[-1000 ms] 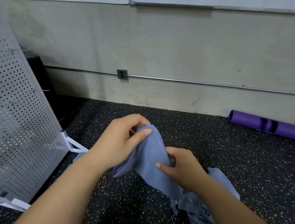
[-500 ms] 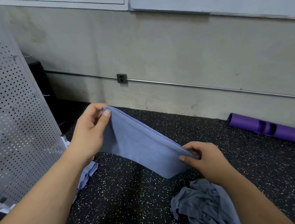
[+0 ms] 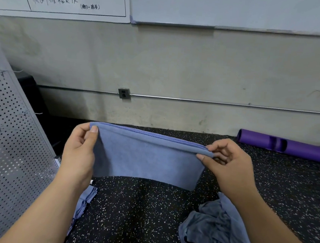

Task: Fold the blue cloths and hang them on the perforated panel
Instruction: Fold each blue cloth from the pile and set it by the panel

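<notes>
Left hand (image 3: 78, 153) and right hand (image 3: 228, 166) each pinch a top corner of the folded blue cloth (image 3: 146, 157), which hangs taut between them.

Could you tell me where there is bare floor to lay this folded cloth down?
Bare floor lies under the held cloth, between the folded cloths and the crumpled pile. More lies between that pile and the purple roller. It is crowded by the panel, where the folded cloths lie.
</notes>
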{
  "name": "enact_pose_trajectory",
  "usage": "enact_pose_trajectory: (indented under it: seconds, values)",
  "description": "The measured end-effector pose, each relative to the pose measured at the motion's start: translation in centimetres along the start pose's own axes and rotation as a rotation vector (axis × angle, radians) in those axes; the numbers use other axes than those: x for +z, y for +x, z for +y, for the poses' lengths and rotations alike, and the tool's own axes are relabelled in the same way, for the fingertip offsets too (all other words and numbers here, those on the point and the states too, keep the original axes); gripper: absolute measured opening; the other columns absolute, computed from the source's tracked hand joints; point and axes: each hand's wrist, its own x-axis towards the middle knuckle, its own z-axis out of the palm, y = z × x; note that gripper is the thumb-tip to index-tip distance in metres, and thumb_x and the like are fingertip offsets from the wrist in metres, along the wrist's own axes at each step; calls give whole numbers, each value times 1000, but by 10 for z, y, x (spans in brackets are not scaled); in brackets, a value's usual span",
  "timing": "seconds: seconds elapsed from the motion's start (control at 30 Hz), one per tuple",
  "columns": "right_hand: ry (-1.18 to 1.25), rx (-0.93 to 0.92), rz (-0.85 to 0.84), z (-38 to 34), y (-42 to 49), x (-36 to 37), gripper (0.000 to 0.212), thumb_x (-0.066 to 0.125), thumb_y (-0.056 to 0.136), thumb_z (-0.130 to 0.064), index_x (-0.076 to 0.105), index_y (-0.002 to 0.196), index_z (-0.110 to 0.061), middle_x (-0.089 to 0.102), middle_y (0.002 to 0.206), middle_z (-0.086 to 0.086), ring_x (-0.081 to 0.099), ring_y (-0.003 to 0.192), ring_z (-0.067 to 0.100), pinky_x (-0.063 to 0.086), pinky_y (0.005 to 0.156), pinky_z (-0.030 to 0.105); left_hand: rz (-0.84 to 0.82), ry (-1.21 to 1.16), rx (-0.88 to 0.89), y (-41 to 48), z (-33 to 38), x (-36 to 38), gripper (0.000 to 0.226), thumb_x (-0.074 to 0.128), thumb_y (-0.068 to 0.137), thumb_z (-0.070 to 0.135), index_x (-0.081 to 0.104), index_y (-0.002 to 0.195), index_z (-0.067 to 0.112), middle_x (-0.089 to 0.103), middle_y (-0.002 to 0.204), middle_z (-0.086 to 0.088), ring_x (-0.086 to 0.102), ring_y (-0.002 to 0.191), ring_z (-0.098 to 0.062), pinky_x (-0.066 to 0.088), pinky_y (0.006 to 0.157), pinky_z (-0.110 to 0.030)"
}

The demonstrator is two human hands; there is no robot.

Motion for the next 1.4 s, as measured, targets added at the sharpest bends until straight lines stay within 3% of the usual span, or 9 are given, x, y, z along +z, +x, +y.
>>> enact_pose_trajectory:
  seconds: [0.13,0.37,0.77,0.9,1.03,1.13,1.2,1.27,1.4]
  values:
    - [28,-30,18,-2,3,-4,19,83,89,-7,77,100,-21,78,91,-1,71,82,18,60,79,24,-13,-20,-64,0,-2,0,23,58,109,45,70,111,25,69,102,-1,58,97,-22,42,78,-43]
    - [117,24,6,-2,7,-11,23,81,90,-2,81,106,-19,80,97,5,74,89,21,60,86,23,-46,-34,-95,0,-4,3,23,59,108,45,72,107,26,74,112,-14,65,100,-24,47,87,-50]
    - [60,98,-126,3,11,-20,43,84,83,8,80,116,-19,79,101,6,74,93,16,61,93,25,-65,-91,-119,-4,-2,8,21,59,109,37,73,109,22,77,114,-12,69,101,-22,51,94,-46]
    - [-361,129,-228,13,13,-20,24,79,95,-13,81,112,-31,74,75,-20,63,66,-3,49,68,10,-88,-84,-82,-6,-2,10,20,58,110,35,70,111,20,74,105,-3,66,98,-15,51,93,-38]
    - [-496,142,-186,22,12,-19,8,71,101,-30,75,95,-34,66,64,-14,47,52,2,40,57,23,-55,-4,5,-8,-4,16,16,56,111,32,66,112,20,67,88,21,58,79,8,44,77,-19]
    - [-230,163,-105,16,11,-18,6,73,101,-21,77,101,-25,73,70,-11,52,54,0,44,57,19,-36,144,78,-7,-9,13,12,55,111,35,62,105,28,62,79,24,52,71,2,41,70,-30]
    - [17,221,-44,11,12,-18,13,75,98,-10,79,108,-17,82,89,-1,72,76,4,54,74,17,-43,245,129,-7,-11,10,10,60,109,37,62,101,31,62,78,21,52,71,-3,42,72,-35]
    - [183,281,-17,10,12,-17,18,76,95,-9,79,112,-14,82,104,8,77,97,17,57,94,30,-47,242,142,-9,-6,11,7,68,104,34,66,101,29,70,83,11,58,73,-4,46,73,-34]
    - [413,357,82,11,15,-20,25,73,94,-23,78,115,-10,80,111,13,73,97,20,56,97,41,-90,110,98,-15,2,17,6,73,101,23,77,105,21,77,80,9,63,70,2,51,72,-19]
